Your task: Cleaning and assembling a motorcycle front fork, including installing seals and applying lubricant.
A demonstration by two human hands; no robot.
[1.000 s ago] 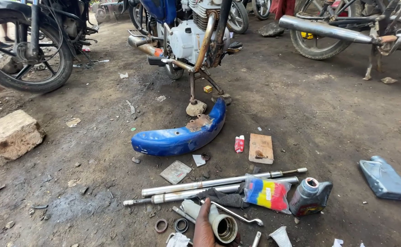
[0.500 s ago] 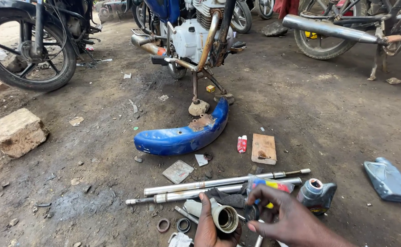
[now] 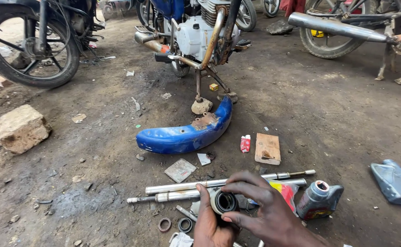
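A round metal part with a black seal ring is held up at the bottom middle of the frame, gripped from below by the left hand, while the right hand is curled over its top and side, fingertips on the rim. So both hands are closed on it, neither one is loose.

Just behind the part, two long steel fork tubes are laid side by side on the dirt, almost touching the hands. Right of the part, a small grey oil bottle is stood open, with a bright-coloured packet wedged between it and the right hand. Left of the part, two small rings are left on the ground.

Further behind the part, past the tubes, a blue mudguard is curved across the ground, a wooden block beside it. Plenty of bare dirt is seen far left of the part, out to a big stone.
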